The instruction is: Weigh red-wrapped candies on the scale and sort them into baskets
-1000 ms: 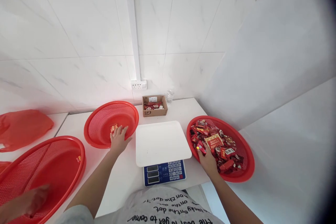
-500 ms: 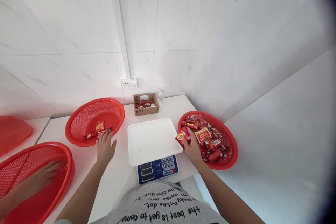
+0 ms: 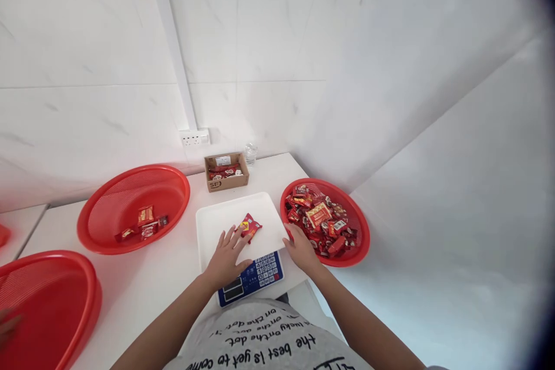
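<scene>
The left hand (image 3: 224, 260) is lying palm-down over the white tray (image 3: 217, 211) of a scale (image 3: 263, 270), fingers spread wide and, from where I am watching, gripping nothing; its fingertips are resting right beside a red packet (image 3: 254, 229). The right hand (image 3: 302, 251) is resting half-curled at the tray's right edge, next to the right basket (image 3: 361, 219); its fingertips are blending with red behind them, so I cannot tell whether it is holding anything.

I am looking at a white table (image 3: 130, 289) carrying 3 red baskets. The near-left basket (image 3: 52, 295) is running out of frame, a co-worker's blurred hand (image 3: 7, 325) inside. The far-left basket (image 3: 108, 202) is holding a few wrapped packets (image 3: 145, 215), the right basket a heap. Between those 2, the scale is standing. Behind it, a cardboard box (image 3: 228, 185) is sitting beside a clear cup (image 3: 250, 154). The red packet is lying on the tray, showing a yellow patch.
</scene>
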Motion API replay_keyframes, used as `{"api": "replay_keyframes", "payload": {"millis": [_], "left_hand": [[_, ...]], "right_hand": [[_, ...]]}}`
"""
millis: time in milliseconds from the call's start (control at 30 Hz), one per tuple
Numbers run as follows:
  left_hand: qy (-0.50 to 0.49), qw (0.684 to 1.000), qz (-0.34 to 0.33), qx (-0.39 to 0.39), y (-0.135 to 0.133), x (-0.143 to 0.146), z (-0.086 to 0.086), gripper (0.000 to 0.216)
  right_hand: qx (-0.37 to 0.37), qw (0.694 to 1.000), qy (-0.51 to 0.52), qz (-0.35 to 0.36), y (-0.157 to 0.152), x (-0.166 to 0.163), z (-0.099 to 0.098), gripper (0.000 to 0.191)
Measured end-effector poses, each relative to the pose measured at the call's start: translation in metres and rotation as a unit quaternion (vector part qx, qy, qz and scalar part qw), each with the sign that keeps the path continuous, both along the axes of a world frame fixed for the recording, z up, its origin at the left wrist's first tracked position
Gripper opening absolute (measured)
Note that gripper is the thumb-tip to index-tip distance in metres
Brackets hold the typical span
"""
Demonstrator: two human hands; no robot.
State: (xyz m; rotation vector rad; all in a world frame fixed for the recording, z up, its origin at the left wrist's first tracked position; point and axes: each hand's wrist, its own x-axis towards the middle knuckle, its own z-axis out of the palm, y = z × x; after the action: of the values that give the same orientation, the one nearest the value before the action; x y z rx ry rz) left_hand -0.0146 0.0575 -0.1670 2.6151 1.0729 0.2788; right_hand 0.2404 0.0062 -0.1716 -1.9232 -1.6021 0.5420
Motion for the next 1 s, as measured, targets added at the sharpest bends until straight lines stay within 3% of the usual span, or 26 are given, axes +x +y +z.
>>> {"api": "replay_keyframes", "payload": {"millis": [167,333,433,667,800,1000], "left_hand": [[0.039,0.997,-0.048,-0.041,0.015,0.028,0.006,0.063],[0.095,0.994,-0.020,-0.045,0.020,0.039,0.006,0.050],[0.100,0.995,0.010,-0.011,0.016,0.036,0.005,0.046],[0.150,0.979,0.136,0.018,0.009,0.026,0.014,0.050],[0.173,0.967,0.190,-0.006,0.006,0.028,0.019,0.052],[0.198,0.952,0.232,-0.025,-0.002,0.034,0.023,0.053]], "right_hand": [[-0.070,0.996,-0.056,-0.026,-0.028,0.004,-0.009,0.050],[-0.092,0.994,-0.049,-0.029,-0.041,0.008,-0.008,0.050],[-0.061,0.998,-0.019,-0.023,-0.042,0.018,-0.001,0.045],[0.014,0.995,-0.055,-0.077,-0.023,0.062,0.017,0.041],[-0.019,0.987,-0.122,-0.100,-0.004,0.085,0.016,0.048],[-0.082,0.981,-0.157,-0.079,0.013,0.107,0.007,0.061]]}}
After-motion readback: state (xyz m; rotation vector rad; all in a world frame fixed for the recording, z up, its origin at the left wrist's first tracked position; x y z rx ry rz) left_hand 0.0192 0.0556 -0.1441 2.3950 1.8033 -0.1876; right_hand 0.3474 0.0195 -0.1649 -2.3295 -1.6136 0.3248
